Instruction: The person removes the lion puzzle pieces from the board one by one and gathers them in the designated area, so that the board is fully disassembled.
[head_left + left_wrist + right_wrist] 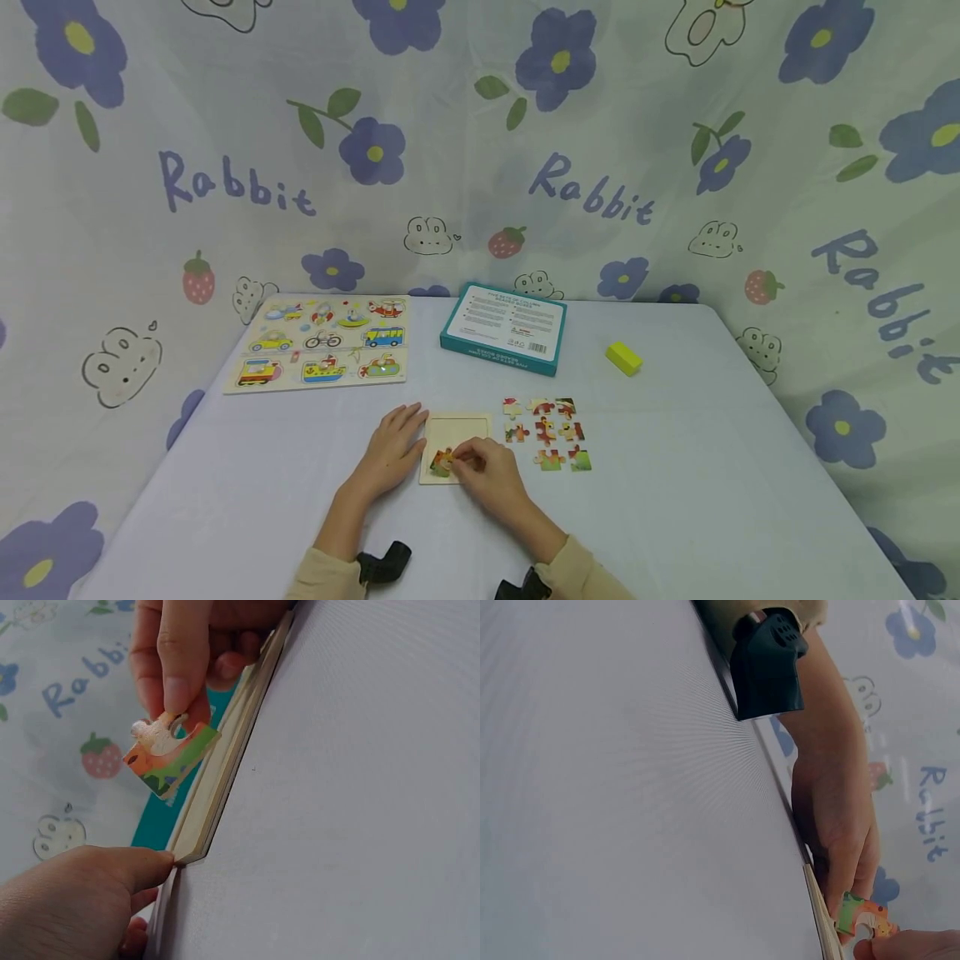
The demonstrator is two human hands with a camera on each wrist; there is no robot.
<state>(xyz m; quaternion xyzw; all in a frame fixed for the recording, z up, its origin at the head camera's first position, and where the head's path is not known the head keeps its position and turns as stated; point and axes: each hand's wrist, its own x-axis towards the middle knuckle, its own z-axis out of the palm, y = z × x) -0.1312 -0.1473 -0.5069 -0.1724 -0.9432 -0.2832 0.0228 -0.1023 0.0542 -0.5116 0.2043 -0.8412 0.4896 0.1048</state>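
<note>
A small square wooden puzzle tray [453,428] lies on the white table in the head view. My right hand [489,475] pinches a jigsaw piece [440,463] between thumb and finger over the tray's lower left corner. In the left wrist view the piece [180,766], with green and orange print, is tilted above the tray. My left hand [390,450] rests at the tray's left side, its fingers extended and thumb touching the edge. Several loose jigsaw pieces [550,459] lie in rows just right of the tray.
A wooden board with vehicle pictures [322,340] lies at the back left. Behind the tray is a teal and white box [504,327]. A yellow block [624,358] sits farther right. A patterned cloth [465,183] hangs behind the table [712,500].
</note>
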